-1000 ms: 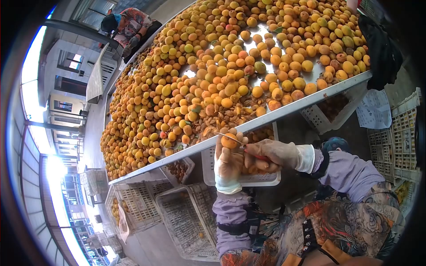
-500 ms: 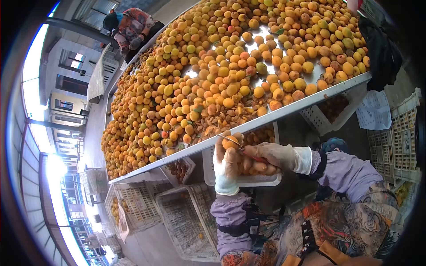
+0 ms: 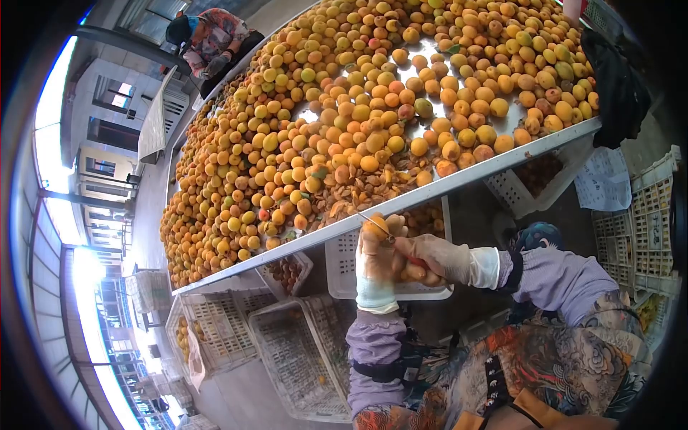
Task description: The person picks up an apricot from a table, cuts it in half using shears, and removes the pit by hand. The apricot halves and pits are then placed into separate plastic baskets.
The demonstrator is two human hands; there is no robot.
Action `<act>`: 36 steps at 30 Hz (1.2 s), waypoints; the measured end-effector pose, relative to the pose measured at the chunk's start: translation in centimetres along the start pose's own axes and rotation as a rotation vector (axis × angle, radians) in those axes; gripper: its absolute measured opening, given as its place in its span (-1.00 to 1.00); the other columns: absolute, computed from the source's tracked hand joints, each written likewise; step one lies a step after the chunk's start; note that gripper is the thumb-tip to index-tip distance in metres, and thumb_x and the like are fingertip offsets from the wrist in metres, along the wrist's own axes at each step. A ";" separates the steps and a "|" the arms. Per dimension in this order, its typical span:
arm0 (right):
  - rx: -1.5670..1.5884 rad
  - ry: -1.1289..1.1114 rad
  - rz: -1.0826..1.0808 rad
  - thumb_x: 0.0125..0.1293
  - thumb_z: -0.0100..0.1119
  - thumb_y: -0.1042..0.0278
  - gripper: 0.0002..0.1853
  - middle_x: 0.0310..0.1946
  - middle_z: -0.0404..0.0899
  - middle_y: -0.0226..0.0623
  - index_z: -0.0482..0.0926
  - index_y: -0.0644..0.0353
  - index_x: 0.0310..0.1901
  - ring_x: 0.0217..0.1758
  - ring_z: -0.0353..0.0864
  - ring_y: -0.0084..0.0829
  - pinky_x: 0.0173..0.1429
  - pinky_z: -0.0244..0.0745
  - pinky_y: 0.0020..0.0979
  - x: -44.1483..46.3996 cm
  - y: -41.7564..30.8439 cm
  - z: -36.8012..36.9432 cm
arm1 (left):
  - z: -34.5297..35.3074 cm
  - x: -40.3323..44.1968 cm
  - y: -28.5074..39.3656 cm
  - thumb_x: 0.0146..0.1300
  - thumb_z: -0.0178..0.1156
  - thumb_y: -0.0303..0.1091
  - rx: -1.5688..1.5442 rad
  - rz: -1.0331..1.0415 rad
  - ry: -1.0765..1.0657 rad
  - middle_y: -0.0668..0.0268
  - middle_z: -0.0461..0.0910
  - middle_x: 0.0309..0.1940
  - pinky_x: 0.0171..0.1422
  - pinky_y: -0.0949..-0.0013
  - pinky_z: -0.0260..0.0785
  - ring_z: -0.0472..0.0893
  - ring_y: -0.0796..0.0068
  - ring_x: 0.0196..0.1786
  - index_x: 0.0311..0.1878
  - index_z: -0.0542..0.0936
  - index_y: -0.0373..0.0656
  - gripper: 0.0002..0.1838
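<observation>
My gloved left hand (image 3: 376, 261) is closed around an orange-yellow apricot (image 3: 375, 228), which shows above the fingers just below the table's metal edge. In my gloved right hand (image 3: 444, 259) is a small knife (image 3: 411, 260) with a red handle. Its thin blade lies across the apricot; how deep it cuts, if at all, I cannot tell. Beneath both hands stands a white plastic crate (image 3: 344, 261) with brownish-orange fruit in it, partly hidden by the hands. Torn apricot pieces and pits (image 3: 352, 206) lie along the table rim above.
A metal-edged table (image 3: 494, 160) heaped with apricots slopes across the view. Several crates stand below it, including a large pale crate (image 3: 287, 358) at lower left and stacked crates (image 3: 638, 222) at right. A co-worker (image 3: 215, 43) sits at the far side. Black cloth (image 3: 616, 86) hangs at the right corner.
My left hand has shifted slightly right and turned, its fingers now wrapped lower round the apricot. The knife stays across the fruit. The co-worker's head and hands have moved a little.
</observation>
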State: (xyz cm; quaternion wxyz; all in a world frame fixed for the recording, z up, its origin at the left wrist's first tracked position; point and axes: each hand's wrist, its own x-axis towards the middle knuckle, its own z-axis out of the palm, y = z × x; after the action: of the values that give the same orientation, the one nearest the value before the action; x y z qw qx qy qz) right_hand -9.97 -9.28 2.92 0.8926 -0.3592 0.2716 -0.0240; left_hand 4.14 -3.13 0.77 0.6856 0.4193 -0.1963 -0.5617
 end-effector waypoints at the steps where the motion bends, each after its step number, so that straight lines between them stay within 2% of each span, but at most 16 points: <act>1: -0.029 0.054 -0.081 0.35 -0.17 -0.32 -0.39 -0.74 0.29 -0.52 0.51 0.16 -0.40 -0.84 0.08 -0.66 -0.77 -0.06 -0.57 -0.1 0.2 0.4 | 0.3 -0.1 -0.1 0.34 0.00 0.11 -0.094 -0.034 0.015 0.19 0.52 -0.02 0.25 0.13 0.33 0.49 0.26 0.09 0.14 0.42 -0.17 -0.45; 5: -0.100 0.104 -0.067 0.39 -0.19 -0.26 -0.44 -0.75 0.27 -0.52 0.49 0.14 -0.35 -0.84 0.09 -0.66 -0.77 -0.04 -0.55 0.6 1.8 0.5 | 0.5 0.0 -0.3 0.34 0.00 0.11 -0.223 -0.057 0.019 0.20 0.54 -0.04 0.30 0.11 0.28 0.49 0.23 0.09 0.12 0.44 -0.18 -0.46; 7: -0.082 0.083 -0.039 0.40 -0.20 -0.24 -0.46 -0.76 0.26 -0.51 0.47 0.14 -0.35 -0.84 0.10 -0.66 -0.77 -0.04 -0.54 0.3 1.1 0.3 | 0.2 0.2 -0.4 0.30 0.10 0.07 -0.204 -0.068 0.102 0.17 0.55 -0.08 0.18 0.19 0.36 0.51 0.27 0.00 0.14 0.39 -0.19 -0.44; 10: -0.090 0.054 0.000 0.42 -0.22 -0.20 -0.49 -0.78 0.24 -0.51 0.43 0.12 -0.36 -0.84 0.11 -0.66 -0.77 -0.04 -0.54 0.3 0.5 -0.1 | -1.1 0.9 -0.8 0.29 0.08 0.12 -0.134 0.028 0.114 0.19 0.55 -0.15 0.16 0.17 0.37 0.50 0.27 -0.07 0.12 0.41 -0.16 -0.44; 14: -0.127 0.041 0.004 0.45 -0.26 -0.16 -0.50 -0.78 0.23 -0.49 0.42 0.13 -0.35 -0.84 0.11 -0.65 -0.78 -0.05 -0.54 0.2 0.2 0.0 | -0.1 0.4 -0.2 0.31 0.05 0.13 -0.164 -0.016 0.145 0.21 0.54 -0.20 0.10 0.16 0.40 0.50 0.29 -0.13 0.08 0.43 -0.15 -0.46; 17: -0.130 0.073 -0.049 0.45 -0.28 -0.16 -0.49 -0.77 0.24 -0.49 0.44 0.14 -0.32 -0.84 0.10 -0.66 -0.78 -0.05 -0.54 0.1 0.4 0.3 | -0.3 0.1 -0.2 0.33 0.05 0.09 -0.243 -0.114 0.016 0.18 0.55 -0.18 0.05 0.15 0.42 0.51 0.31 -0.11 0.08 0.41 -0.16 -0.50; 20: -0.082 0.042 -0.030 0.45 -0.28 -0.17 -0.49 -0.76 0.27 -0.50 0.46 0.15 -0.28 -0.84 0.10 -0.67 -0.77 -0.05 -0.56 0.3 0.5 -0.2 | -0.6 0.2 -0.6 0.35 0.04 0.06 -0.179 -0.113 0.051 0.16 0.54 -0.14 0.01 0.21 0.44 0.51 0.34 -0.11 0.13 0.37 -0.17 -0.49; 22: -0.109 0.041 -0.030 0.44 -0.27 -0.18 -0.48 -0.76 0.27 -0.51 0.47 0.14 -0.27 -0.84 0.10 -0.68 -0.76 -0.04 -0.57 0.3 0.3 -0.3 | -0.9 0.3 -0.7 0.32 0.03 0.12 -0.089 -0.072 0.128 0.21 0.53 -0.10 0.01 0.27 0.44 0.51 0.34 -0.08 0.12 0.40 -0.15 -0.46; 23: -0.132 0.042 -0.030 0.43 -0.26 -0.19 -0.48 -0.76 0.27 -0.51 0.48 0.14 -0.25 -0.83 0.10 -0.69 -0.76 -0.04 -0.58 0.2 0.2 -0.3 | -0.3 0.1 -0.3 0.32 0.03 0.12 -0.088 -0.074 0.129 0.21 0.53 -0.10 0.01 0.27 0.44 0.51 0.34 -0.08 0.12 0.40 -0.15 -0.46; 25: -0.127 0.037 -0.028 0.43 -0.24 -0.21 -0.48 -0.76 0.27 -0.52 0.48 0.13 -0.26 -0.83 0.10 -0.69 -0.76 -0.04 -0.58 0.1 -0.1 -0.4 | 1.4 -0.4 0.8 0.35 0.04 0.05 0.179 0.051 0.122 0.22 0.51 -0.09 -0.04 0.34 0.46 0.52 0.40 -0.11 0.13 0.39 -0.17 -0.50; 28: -0.098 0.016 -0.033 0.41 -0.22 -0.23 -0.48 -0.76 0.27 -0.54 0.48 0.12 -0.26 -0.83 0.10 -0.70 -0.76 -0.03 -0.59 0.1 0.0 -0.5 | 1.3 -0.5 1.1 0.36 0.05 0.00 0.223 0.077 0.050 0.23 0.51 -0.12 -0.03 0.34 0.47 0.52 0.42 -0.11 0.13 0.37 -0.21 -0.52; 29: -0.069 0.002 -0.041 0.40 -0.22 -0.24 -0.47 -0.76 0.26 -0.55 0.49 0.11 -0.27 -0.83 0.10 -0.70 -0.76 -0.03 -0.59 0.1 0.2 -0.5 | 1.1 -0.5 1.0 0.36 0.05 0.00 0.223 0.075 0.053 0.23 0.51 -0.12 -0.03 0.34 0.47 0.52 0.42 -0.11 0.13 0.37 -0.21 -0.52; 31: -0.046 0.024 -0.042 0.40 -0.21 -0.24 -0.47 -0.77 0.26 -0.55 0.48 0.11 -0.27 -0.83 0.10 -0.70 -0.76 -0.03 -0.59 0.5 0.8 -0.4 | 0.7 -0.2 0.4 0.37 0.05 -0.03 0.104 0.026 0.029 0.23 0.51 -0.15 -0.23 0.43 0.45 0.51 0.46 -0.28 0.03 0.42 -0.25 -0.57; 34: -0.072 0.042 -0.050 0.40 -0.21 -0.25 -0.47 -0.77 0.25 -0.55 0.48 0.11 -0.28 -0.83 0.11 -0.70 -0.76 -0.03 -0.59 0.3 0.9 -0.5 | -1.9 0.4 -1.3 0.37 0.05 0.00 -0.022 -0.093 0.029 0.24 0.51 -0.17 -0.23 0.42 0.45 0.52 0.46 -0.27 0.00 0.42 -0.25 -0.55; 36: -0.117 0.033 -0.052 0.40 -0.21 -0.25 -0.47 -0.78 0.25 -0.55 0.48 0.11 -0.29 -0.83 0.11 -0.70 -0.76 -0.03 -0.58 0.2 0.7 -0.4 | -1.3 0.3 -0.8 0.37 0.03 0.01 -0.026 -0.101 0.037 0.24 0.52 -0.18 -0.20 0.42 0.45 0.52 0.46 -0.25 0.00 0.42 -0.26 -0.55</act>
State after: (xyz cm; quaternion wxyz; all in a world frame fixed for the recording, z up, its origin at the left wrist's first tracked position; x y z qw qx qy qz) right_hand -10.11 -9.08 2.17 0.8645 -0.4171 0.2779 -0.0371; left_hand 4.67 -2.99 -0.65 0.6654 0.4300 -0.1547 -0.5903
